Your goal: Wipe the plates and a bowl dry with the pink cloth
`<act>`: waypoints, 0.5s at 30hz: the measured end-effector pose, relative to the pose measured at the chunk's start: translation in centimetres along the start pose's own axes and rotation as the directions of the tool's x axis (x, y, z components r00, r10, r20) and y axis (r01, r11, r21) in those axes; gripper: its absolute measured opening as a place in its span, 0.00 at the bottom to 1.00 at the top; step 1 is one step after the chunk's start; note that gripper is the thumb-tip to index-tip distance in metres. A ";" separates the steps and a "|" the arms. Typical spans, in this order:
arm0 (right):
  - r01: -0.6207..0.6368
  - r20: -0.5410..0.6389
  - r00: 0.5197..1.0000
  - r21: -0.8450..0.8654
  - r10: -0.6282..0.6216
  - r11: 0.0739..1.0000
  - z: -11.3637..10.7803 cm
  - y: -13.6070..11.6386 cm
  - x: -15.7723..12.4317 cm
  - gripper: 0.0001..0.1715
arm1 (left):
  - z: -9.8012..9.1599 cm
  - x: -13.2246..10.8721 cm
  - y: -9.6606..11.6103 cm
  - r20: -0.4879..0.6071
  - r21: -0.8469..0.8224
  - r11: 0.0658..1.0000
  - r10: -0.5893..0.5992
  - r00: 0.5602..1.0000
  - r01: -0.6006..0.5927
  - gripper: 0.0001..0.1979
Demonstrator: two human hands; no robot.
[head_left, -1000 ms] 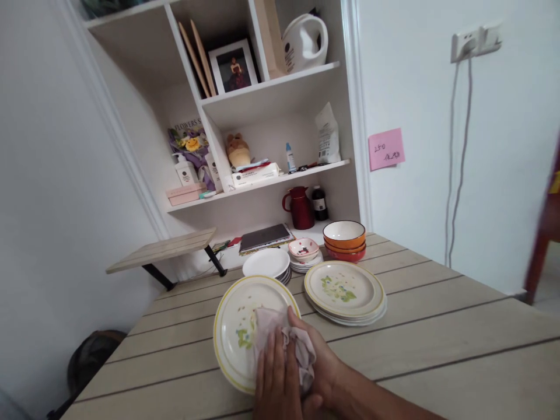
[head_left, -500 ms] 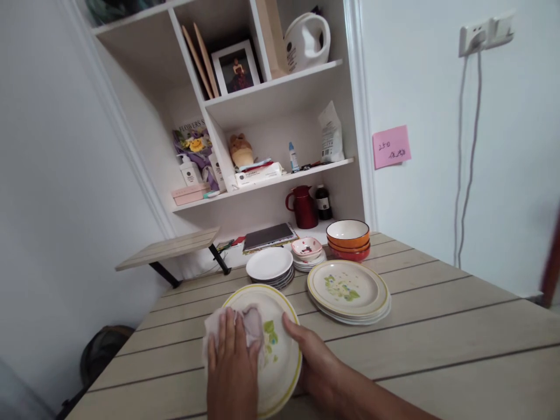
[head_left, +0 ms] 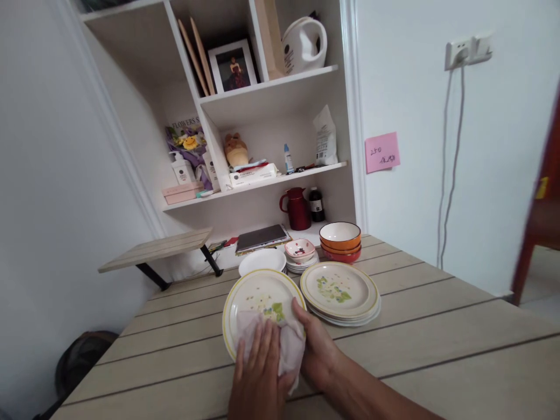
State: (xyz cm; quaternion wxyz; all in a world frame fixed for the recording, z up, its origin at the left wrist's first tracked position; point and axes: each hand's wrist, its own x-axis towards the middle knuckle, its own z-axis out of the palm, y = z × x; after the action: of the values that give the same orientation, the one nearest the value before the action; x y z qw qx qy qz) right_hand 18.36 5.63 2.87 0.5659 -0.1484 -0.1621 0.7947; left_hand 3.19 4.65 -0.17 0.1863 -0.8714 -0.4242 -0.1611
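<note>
A cream plate (head_left: 262, 291) with a yellow rim and a green leaf print is tilted up above the table's front part. My right hand (head_left: 319, 344) grips it at the right edge, thumb on the face and fingers behind. Against the lower face of the plate, my left hand (head_left: 258, 361) presses a pale pinkish cloth (head_left: 291, 347), its fingers extended and close together over it. Part of the cloth drapes over the plate's lower right rim. Just right of the held plate lies a stack of matching plates (head_left: 339, 290).
Behind the held plate are white plates (head_left: 262, 261), small dishes (head_left: 300, 249) and a stack of orange and red bowls (head_left: 340, 239). A low wooden riser (head_left: 157, 249) stands at the left. Shelves hold a red jug (head_left: 298, 209) and a dark bottle (head_left: 315, 204).
My left hand and the cloth have slid from the plate's left side to its lower right. The plate has tilted, its print turned, and my view has shifted slightly right.
</note>
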 end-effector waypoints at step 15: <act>-0.052 -0.081 0.995 0.013 0.053 0.999 0.6 1.3 -0.4 0.27 | -4.0 5.3 -0.1 0.080 -0.002 0.971 -0.240 0.967 0.241 0.27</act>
State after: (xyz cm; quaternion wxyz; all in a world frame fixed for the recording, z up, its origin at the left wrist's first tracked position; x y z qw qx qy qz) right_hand 17.19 4.80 2.88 0.5515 -0.1817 -0.1308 0.8035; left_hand 5.74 6.48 5.75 0.1435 -0.8203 -0.5328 -0.1503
